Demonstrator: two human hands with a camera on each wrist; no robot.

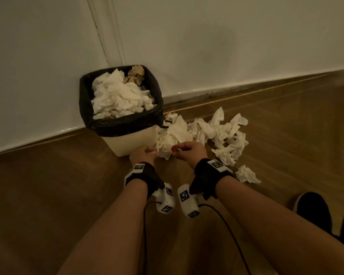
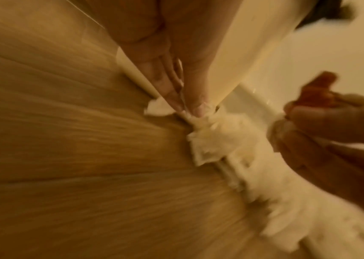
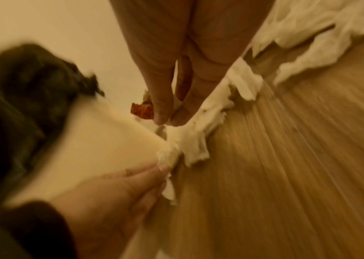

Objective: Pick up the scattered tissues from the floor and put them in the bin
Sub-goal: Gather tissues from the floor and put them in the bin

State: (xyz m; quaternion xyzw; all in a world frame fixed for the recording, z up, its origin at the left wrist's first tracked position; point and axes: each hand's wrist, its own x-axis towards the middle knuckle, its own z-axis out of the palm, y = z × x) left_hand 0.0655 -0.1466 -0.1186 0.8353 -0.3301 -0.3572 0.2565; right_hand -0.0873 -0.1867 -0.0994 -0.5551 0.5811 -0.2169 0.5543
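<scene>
A: What is nearest to you?

B: My two forearms, each with a black wrist strap [image 1: 141, 176] carrying a white marker block. Off to my right a dark shoe [image 1: 314, 209] stands on the wooden floor [image 1: 48, 195].

A: And your hands?

B: My left hand [image 1: 140, 153] pinches one edge of a crumpled white tissue [image 1: 167, 143] between thumb and fingertips [image 2: 196, 108]; the left wrist view shows the paper bunched right at the tips. My right hand [image 1: 191, 150] has its thumb and forefinger closed on the other side of the same tissue, and something small and red-orange [image 3: 142, 110] sticks out beside those fingers. I cannot tell what it is; the wrist views are blurred.

A: Where is that tissue?

B: Between my hands, just beside the front right corner of the bin [image 1: 127, 141]. Whether its lower folds touch the floor I cannot tell.

A: What about the others?

B: One loose ball [image 1: 246, 174] lies on the floor near my right wrist, apart from the rest. Beyond it a pile of scattered tissues [image 1: 222, 133] spreads to the right of the bin, reaching toward the skirting board [image 1: 246, 86].

A: And the bin itself?

B: Cream plastic with a black liner [image 1: 87, 108] folded over the rim, standing against the white wall [image 1: 226, 36]. White tissues [image 1: 119, 94] are heaped inside to the rim, with crumpled brown paper [image 1: 135, 74] at the back corner
</scene>
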